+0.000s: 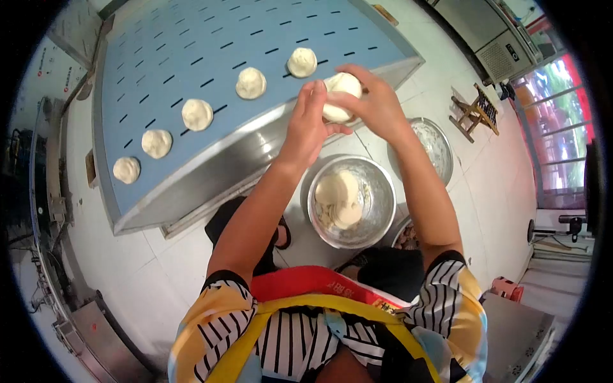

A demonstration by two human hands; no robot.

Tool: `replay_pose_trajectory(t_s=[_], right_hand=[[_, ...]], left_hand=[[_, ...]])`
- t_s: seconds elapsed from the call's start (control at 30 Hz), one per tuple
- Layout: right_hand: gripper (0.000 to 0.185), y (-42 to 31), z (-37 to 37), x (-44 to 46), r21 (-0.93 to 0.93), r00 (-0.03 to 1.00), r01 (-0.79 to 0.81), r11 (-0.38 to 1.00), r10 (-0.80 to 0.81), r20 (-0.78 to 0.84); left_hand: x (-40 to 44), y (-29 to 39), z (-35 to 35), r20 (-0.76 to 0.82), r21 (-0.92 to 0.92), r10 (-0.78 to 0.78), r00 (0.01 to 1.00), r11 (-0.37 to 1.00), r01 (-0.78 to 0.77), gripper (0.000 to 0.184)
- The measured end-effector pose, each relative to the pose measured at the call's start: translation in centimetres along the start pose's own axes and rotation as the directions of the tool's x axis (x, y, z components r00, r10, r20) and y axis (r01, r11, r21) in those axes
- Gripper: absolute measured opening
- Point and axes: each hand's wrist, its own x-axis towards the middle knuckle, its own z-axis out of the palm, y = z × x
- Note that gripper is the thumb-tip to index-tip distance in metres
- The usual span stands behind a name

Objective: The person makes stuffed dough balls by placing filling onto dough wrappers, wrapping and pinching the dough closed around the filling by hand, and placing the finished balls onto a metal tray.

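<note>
- A stripy shirt (294, 338) with a yellow strap (329, 302) is closest.
- The right hand (377, 105) has its fingers curled around a dough lump (343, 86). The left hand (303, 131) cups its other side. Maybe two hands are needed because dough is soft.
- The lump is up off the table (268, 51), by its edge.
- Five dough balls (197, 115) sit there in a slanting row, apart, probably so they don't stick together.
- A metal bowl (377, 226) with more dough (345, 191) is below the hands, perhaps for easy reach.
</note>
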Motion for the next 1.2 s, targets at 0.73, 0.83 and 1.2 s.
replay_pose_trajectory(t_s=[0.73,0.83,1.2], right_hand=[[0.051,-1.0,3.7,-7.6,0.290,0.974,0.216,0.932,-0.186,-0.128],[0.053,-0.1,3.9,-7.5,0.276,0.977,0.206,0.939,-0.180,-0.117],[0.073,0.9,3.0,-6.9,-0.084,0.920,0.388,0.918,-0.380,0.097]], left_hand=[[-6.1,0.9,2.1,0.058,0.046,-0.165,0.985,0.986,0.163,0.065],[-6.8,1.1,3.3,-0.038,0.001,-0.197,0.980,0.980,0.197,0.063],[-5.2,-0.9,1.4,-0.122,-0.140,-0.122,0.985,0.985,0.105,0.064]])
